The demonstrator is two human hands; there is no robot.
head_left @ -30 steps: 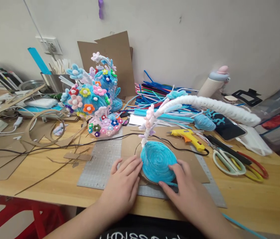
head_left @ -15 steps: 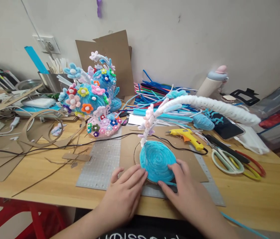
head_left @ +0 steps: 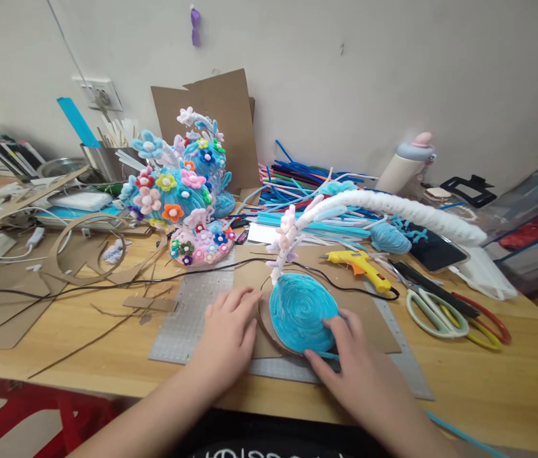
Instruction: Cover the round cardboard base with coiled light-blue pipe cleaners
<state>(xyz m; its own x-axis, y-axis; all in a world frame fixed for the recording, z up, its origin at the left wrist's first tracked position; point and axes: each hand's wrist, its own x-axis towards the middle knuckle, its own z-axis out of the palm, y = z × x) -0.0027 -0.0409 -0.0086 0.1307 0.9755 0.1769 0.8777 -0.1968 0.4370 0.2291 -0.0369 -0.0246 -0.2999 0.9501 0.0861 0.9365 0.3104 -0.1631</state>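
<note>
A blue disc of coiled pipe cleaner (head_left: 300,312) lies on a cardboard base, part of whose round edge shows at its left. From its far left edge rises a white wrapped arch (head_left: 393,207) with small pink and lilac flowers low down. My right hand (head_left: 352,353) grips the disc's right edge between thumb and fingers. A loose blue pipe cleaner (head_left: 460,434) trails past my right forearm, and a blue strand shows by the thumb. Left of the disc, apart from it, my left hand (head_left: 228,327) is open over the cardboard and grey cutting mat (head_left: 173,337), fingers stretched forward.
A yellow glue gun (head_left: 361,267) and scissors (head_left: 435,315) lie at the right, with a phone (head_left: 438,251) behind. Pipe cleaners (head_left: 307,184) are heaped by the wall. Flower-covered blue ornaments (head_left: 180,197) stand back left. A black cable (head_left: 120,283) crosses the table among cardboard scraps.
My left hand has let go of the disc's near left edge and moved left and away from me. My right hand keeps its grip. The view has tilted slightly.
</note>
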